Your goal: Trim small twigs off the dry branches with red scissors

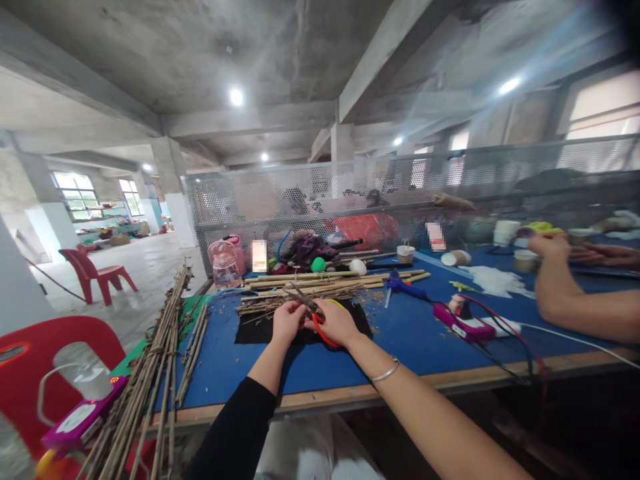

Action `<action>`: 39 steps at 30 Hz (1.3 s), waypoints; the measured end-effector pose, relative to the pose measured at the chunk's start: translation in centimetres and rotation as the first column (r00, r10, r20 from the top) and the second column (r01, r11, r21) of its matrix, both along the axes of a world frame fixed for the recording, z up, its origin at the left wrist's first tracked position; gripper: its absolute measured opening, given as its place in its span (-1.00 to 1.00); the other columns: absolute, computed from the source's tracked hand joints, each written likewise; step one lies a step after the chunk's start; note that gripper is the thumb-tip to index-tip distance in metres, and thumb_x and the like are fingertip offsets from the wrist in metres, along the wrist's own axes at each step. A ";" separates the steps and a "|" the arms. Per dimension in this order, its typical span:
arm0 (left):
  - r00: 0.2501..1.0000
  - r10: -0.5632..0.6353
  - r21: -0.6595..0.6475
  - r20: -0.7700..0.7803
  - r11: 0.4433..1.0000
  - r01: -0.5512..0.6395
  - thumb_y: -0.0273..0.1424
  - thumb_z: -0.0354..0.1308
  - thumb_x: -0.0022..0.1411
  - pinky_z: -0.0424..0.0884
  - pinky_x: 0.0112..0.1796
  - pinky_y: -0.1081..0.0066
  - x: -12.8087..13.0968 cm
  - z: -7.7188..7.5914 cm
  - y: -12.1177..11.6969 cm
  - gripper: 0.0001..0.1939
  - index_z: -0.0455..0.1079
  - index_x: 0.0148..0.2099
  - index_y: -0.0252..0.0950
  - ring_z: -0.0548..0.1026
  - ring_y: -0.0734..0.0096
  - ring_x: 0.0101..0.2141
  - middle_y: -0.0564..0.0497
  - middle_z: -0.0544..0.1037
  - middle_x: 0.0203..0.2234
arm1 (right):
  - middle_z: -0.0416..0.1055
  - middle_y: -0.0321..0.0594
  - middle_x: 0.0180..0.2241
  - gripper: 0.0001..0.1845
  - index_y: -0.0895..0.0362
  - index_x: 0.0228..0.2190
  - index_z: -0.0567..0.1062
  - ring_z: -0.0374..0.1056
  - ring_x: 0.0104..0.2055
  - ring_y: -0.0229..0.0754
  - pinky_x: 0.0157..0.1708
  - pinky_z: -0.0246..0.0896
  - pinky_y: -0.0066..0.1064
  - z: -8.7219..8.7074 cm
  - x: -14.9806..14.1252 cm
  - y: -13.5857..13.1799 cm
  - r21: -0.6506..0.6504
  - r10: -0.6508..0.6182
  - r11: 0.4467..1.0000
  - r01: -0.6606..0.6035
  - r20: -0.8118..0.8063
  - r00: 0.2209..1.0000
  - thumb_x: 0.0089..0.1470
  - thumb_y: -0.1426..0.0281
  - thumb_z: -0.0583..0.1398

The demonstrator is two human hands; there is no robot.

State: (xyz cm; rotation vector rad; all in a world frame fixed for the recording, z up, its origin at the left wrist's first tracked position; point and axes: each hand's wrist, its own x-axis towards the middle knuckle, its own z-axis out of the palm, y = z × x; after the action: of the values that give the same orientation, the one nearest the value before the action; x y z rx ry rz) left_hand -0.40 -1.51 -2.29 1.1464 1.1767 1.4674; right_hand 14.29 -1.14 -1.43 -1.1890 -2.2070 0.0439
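My right hand [337, 323] is closed around scissors [320, 331] with red and yellow handles, their blades pointing away to the upper left. Close beside it, my left hand [288, 321] has its fingers pinched together near the blades; what it holds is too small to make out. Both hands are over a black cloth [250, 331] on the blue table [225, 367]. Thin dry twigs [260, 305] lie across the far part of the cloth. Behind them are thicker pale sticks [370, 283], side by side.
A bundle of long dry stalks [150, 373] leans over the table's left end. To the right are a blue glue gun [407, 288], a purple power strip [463, 325] and loose cables. Another person's arm [575, 293] reaches in at far right. A mesh partition [240, 200] stands behind.
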 end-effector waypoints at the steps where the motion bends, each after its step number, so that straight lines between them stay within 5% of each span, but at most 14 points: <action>1: 1.000 -0.004 0.006 -0.003 1.000 0.004 -0.35 0.21 -0.05 0.29 -0.64 0.56 0.0 0.0 -0.1 -0.79 0.42 -0.34 -0.37 0.40 0.52 -0.64 0.02 0.49 -0.59 | 0.38 -0.17 -0.21 -0.53 0.07 -0.14 0.33 0.28 -0.13 -0.14 -0.18 0.11 -0.39 0.0 0.0 0.0 -0.014 -0.003 1.000 0.003 -0.001 1.000 -0.08 0.11 0.17; 8: 0.987 -0.133 0.057 0.085 0.990 0.129 -0.32 0.25 -0.09 0.29 -0.59 0.57 0.0 -0.2 0.0 -0.64 0.44 -0.21 -0.38 0.44 0.49 -0.55 -0.03 0.53 -0.51 | 0.38 -0.20 -0.19 -0.56 0.05 -0.14 0.34 0.28 -0.15 -0.14 -0.22 0.12 -0.40 0.2 0.2 0.0 -0.029 -0.004 1.000 0.003 -0.050 0.999 -0.08 0.16 0.18; 16: 0.986 -0.140 0.063 0.091 0.989 0.135 -0.34 0.26 -0.11 0.36 -0.52 0.52 -0.2 -0.8 0.5 -0.69 0.45 -0.26 -0.38 0.45 0.47 -0.53 -0.03 0.52 -0.51 | 0.35 -0.10 -0.18 -0.45 0.13 -0.11 0.32 0.25 -0.09 -0.11 -0.13 0.11 -0.32 -0.4 0.0 0.6 0.003 0.040 0.999 -0.040 -0.059 0.997 -0.13 0.14 0.22; 24: 0.980 -0.143 0.080 0.138 0.988 0.133 -0.29 0.28 -0.14 0.37 -0.50 0.48 0.1 -0.5 0.3 -0.63 0.45 -0.25 -0.40 0.45 0.45 -0.53 -0.03 0.51 -0.55 | 0.40 -0.18 -0.24 -0.60 0.08 -0.17 0.35 0.29 -0.17 -0.15 -0.20 0.13 -0.39 0.2 0.0 0.0 -0.072 0.121 0.989 -0.131 -0.135 0.983 -0.07 0.20 0.20; 32: 0.992 -0.069 -0.017 0.109 0.997 0.071 -0.36 0.24 -0.08 0.23 -0.66 0.61 0.1 0.0 -0.1 -0.67 0.43 -0.21 -0.36 0.37 0.60 -0.63 0.01 0.50 -0.51 | 0.44 -0.23 -0.28 -0.66 0.03 -0.22 0.39 0.34 -0.24 -0.18 -0.30 0.13 -0.45 -0.2 0.2 0.3 -0.109 0.063 0.991 -0.074 -0.101 0.993 -0.06 0.17 0.17; 39: 0.983 -0.092 -0.025 0.160 0.995 0.097 -0.38 0.22 -0.04 0.28 -0.61 0.60 0.1 -0.3 0.0 -0.70 0.42 -0.19 -0.35 0.41 0.57 -0.58 -0.01 0.49 -0.49 | 0.46 -0.22 -0.25 -0.62 -0.01 -0.17 0.39 0.36 -0.22 -0.14 -0.30 0.14 -0.45 -0.4 0.3 0.4 -0.139 0.021 0.990 -0.029 -0.058 0.998 -0.06 0.14 0.16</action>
State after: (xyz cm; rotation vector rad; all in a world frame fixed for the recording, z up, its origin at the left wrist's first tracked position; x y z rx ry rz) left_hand -0.32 -1.47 -2.56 1.0291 1.0196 1.4343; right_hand 14.57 -0.75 -1.79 -1.2193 -2.1994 0.2435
